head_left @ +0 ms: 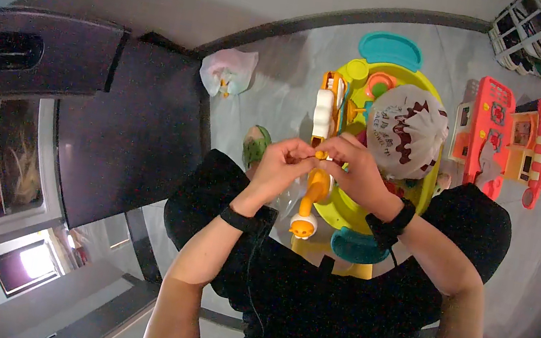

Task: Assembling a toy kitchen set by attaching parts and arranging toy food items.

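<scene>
My left hand [277,170] and my right hand [362,178] meet over my lap, fingers closed in a pinch. Between their fingertips is a small yellow-orange piece [320,154], too small to name. Just below them is an orange toy [317,187] with an animal head [303,225] at its near end. Past the fingers, a white cloud-shaped part [323,112] lies along the left side of a lime-green toy tub [328,216]. A white and dark-red plastic bag [402,130] rests on the tub, hiding much of its inside.
Teal trays [391,49] jut from the tub's far and near ends. A pink toy shop set [490,130] stands on the right. On the left are a crumpled whitish bag [230,69], a green patterned slipper [256,146] and a dark cabinet [130,131]. A white rack [529,37] stands far right.
</scene>
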Available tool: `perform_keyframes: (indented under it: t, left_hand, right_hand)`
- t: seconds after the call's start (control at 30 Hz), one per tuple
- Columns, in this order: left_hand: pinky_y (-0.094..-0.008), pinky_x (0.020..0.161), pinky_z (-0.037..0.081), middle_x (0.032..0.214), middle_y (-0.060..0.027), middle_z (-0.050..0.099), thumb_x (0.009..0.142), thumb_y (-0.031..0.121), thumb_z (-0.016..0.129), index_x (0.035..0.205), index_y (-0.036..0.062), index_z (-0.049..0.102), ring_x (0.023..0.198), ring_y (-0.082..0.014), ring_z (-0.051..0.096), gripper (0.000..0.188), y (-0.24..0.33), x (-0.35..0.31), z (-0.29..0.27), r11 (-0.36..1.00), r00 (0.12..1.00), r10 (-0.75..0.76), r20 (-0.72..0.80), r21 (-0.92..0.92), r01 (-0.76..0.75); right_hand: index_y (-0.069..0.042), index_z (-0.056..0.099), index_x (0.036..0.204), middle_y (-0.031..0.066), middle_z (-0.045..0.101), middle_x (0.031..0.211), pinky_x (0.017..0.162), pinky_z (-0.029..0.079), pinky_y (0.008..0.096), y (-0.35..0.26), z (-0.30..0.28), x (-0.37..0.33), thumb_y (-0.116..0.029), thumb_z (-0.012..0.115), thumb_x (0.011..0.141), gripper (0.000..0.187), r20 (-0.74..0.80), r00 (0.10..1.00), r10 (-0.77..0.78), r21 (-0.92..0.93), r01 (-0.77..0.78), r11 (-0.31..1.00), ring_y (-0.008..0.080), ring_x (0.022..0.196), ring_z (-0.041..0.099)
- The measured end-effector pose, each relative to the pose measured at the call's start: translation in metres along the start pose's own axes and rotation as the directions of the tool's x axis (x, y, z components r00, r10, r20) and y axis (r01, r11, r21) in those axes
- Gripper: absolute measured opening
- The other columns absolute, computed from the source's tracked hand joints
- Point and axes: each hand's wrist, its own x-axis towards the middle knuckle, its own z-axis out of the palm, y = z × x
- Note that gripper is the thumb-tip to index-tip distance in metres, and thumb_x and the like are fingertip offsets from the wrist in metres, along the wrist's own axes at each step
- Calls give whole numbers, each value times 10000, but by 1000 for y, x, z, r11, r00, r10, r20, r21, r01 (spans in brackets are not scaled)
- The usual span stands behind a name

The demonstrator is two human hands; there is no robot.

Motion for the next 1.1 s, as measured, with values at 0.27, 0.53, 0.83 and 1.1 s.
perform_keyframes:
  t: [0.27, 0.53, 0.83, 1.1]
  left_hand:
    - [-191, 615, 433, 785, 18, 611, 825, 108, 628, 936, 41, 615, 697, -46, 547, 130, 9, -14, 0, 998, 995, 68, 71, -22, -67]
    - [-160, 540, 365, 716, 66, 552, 839, 125, 606, 921, 55, 621, 621, -6, 475, 109, 9, -64, -11, 991, 981, 125, -150, 61, -117]
    - [-170, 561, 360, 707, 63, 547, 845, 111, 593, 913, 40, 622, 635, -7, 465, 103, -32, -114, 19, 981, 934, 75, -349, -143, -133]
    - [-159, 583, 374, 735, 52, 577, 849, 119, 590, 915, 35, 612, 655, -2, 475, 108, -40, -117, 25, 977, 935, 123, -332, -123, -172]
  right_hand:
    - [-31, 534, 838, 89, 544, 755, 627, 453, 286, -2, 2, -16, -76, 648, 764, 143, 45, 997, 58, 95, -62, 994, 185, 672, 552]
    - [-45, 581, 999, -6, 561, 792, 661, 455, 235, -41, -7, -62, -47, 604, 820, 181, -38, 978, 204, 201, -193, 961, 85, 705, 522]
    - [-14, 535, 1131, 27, 594, 885, 729, 491, 245, -44, 11, -133, -105, 541, 889, 259, -45, 874, 484, 531, -390, 753, 111, 771, 583]
    - [-4, 527, 1120, 64, 601, 956, 765, 514, 297, -33, 27, -144, -39, 579, 847, 280, -105, 860, 500, 552, -368, 748, 160, 843, 601]
